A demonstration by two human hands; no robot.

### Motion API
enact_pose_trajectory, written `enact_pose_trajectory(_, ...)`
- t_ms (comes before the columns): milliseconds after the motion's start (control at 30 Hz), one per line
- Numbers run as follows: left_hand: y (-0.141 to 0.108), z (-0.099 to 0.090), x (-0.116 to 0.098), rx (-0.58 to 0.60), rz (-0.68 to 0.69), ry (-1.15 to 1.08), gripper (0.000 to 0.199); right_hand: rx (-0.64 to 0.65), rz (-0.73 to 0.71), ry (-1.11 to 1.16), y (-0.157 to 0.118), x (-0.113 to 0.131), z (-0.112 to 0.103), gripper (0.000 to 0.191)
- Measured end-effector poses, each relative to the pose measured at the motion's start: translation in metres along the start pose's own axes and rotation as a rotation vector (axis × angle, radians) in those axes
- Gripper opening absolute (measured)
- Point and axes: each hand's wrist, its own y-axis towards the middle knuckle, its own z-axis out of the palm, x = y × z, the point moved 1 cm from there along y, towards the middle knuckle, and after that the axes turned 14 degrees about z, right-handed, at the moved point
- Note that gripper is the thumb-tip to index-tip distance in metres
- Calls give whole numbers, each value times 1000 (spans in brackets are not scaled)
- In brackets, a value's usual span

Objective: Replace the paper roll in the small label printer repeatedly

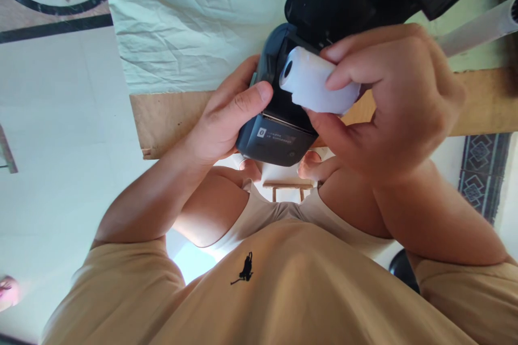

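Note:
My left hand (226, 110) grips the left side of a small dark receipt printer (279, 140), its thumb resting on the top edge. The printer is tilted, with its inner bay showing. Between the thumb and fingers of my right hand (396, 97) is a white paper roll (313, 78), its dark core hole facing left. The roll is over the printer's bay; whether it touches the inside I cannot tell. A loose paper edge hangs along the roll's lower side. My right fingers hide its right end.
A larger black machine (364, 0) stands behind the printer on a table with a pale green cloth (170, 27) and a wooden front edge (170, 118). A white tube (481, 27) juts in at right. Below are my legs and a small wooden stool (287, 186).

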Motion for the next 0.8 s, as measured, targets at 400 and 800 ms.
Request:
enact_pose_trajectory(400,0,1,-6,-3,-71,-1,43,-71,-258,165,-6,-5,3,15)
enact_pose_trajectory(800,1,6,-9,-9,54,-3,68,-13,-143,222,-12,-8,8,17)
